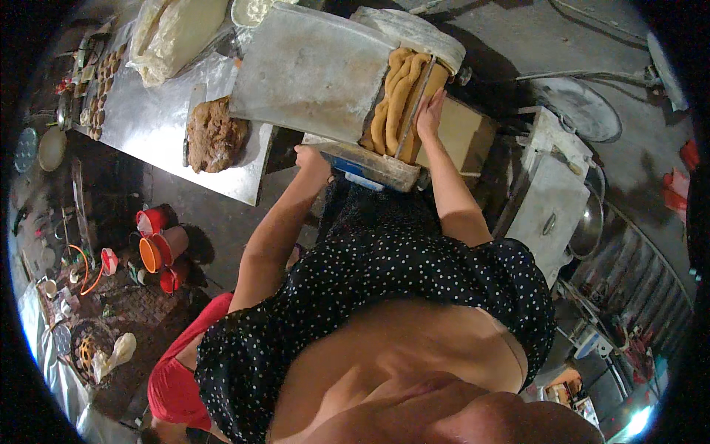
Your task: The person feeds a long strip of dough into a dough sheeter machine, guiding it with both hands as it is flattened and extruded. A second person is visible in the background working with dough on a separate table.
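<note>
A dough rolling machine stands in front of me, with a wide metal feed plate at its left. Thick folds of tan dough lie bunched across its rollers, beside a thin metal bar. My right hand rests with extended fingers on the dough sheet just right of that bar. Curled at the machine's near left corner is my left hand; whether its fingers grip anything is hidden. Left of the plate, a large brown lump of dough sits on a shiny metal table.
A long flat blade lies beside the lump. Small dough pieces line the table's far left. Red and orange buckets stand on the floor at left. Behind me on the left is a person in red. A cardboard box is right of the machine.
</note>
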{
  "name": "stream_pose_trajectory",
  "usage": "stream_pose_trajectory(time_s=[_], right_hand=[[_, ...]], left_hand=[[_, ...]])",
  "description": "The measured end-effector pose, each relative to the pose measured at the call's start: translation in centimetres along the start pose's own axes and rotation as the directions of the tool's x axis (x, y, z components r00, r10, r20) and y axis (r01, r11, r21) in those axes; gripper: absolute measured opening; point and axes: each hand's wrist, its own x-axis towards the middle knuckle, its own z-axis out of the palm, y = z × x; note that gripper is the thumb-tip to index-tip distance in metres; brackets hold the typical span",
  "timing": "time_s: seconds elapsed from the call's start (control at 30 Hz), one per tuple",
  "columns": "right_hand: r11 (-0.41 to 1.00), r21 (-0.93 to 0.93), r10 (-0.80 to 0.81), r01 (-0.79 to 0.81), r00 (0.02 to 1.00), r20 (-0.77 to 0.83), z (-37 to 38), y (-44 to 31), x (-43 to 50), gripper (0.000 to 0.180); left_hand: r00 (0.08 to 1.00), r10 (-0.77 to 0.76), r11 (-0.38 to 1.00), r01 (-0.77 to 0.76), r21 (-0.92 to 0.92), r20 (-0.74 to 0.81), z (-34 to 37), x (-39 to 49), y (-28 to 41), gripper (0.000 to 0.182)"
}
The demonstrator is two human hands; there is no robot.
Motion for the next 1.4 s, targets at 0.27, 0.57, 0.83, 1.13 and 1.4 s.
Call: stream_pose_trajectory(time_s=[0.27, 0.57, 0.83, 1.13, 1.4], right_hand=[[0.918, 0.393, 0.03, -0.049, 0.998, 0.053, -0.9, 2.2, -1.3, 0.057], [0.893, 0.445, -0.018, -0.066, 0.983, 0.183, -0.1, 4.6, -2.4, 0.058], [0.975, 0.208, 0.017, -0.083, 0.955, 0.297, -3.9, 4.6, -4.3, 0.044], [0.877, -0.443, 0.144, 0.188, 0.776, 0.614, -5.6, -0.1, -8.0, 0.037], [0.989, -0.135, 0.137, -0.052, 0.641, 0.756, -9.5, -0.1, -7.5, 0.02]], left_hand=[[0.426, 0.044, 0.988, -0.155, 0.025, 0.904, -6.1, -19.3, 6.2, 0.032], [-0.78, 0.159, 0.962, 0.26, 0.082, 0.606, -5.7, -39.2, 9.7, 0.029], [-0.775, 0.289, 0.947, 0.316, -0.05, 0.562, -5.5, -38.1, 6.2, 0.024], [-0.768, 0.232, 0.939, 0.336, 0.067, 0.597, -6.1, -37.2, 6.6, 0.028], [-0.761, 0.095, 0.954, 0.253, 0.159, 0.642, -7.5, -37.2, 7.2, 0.025]])
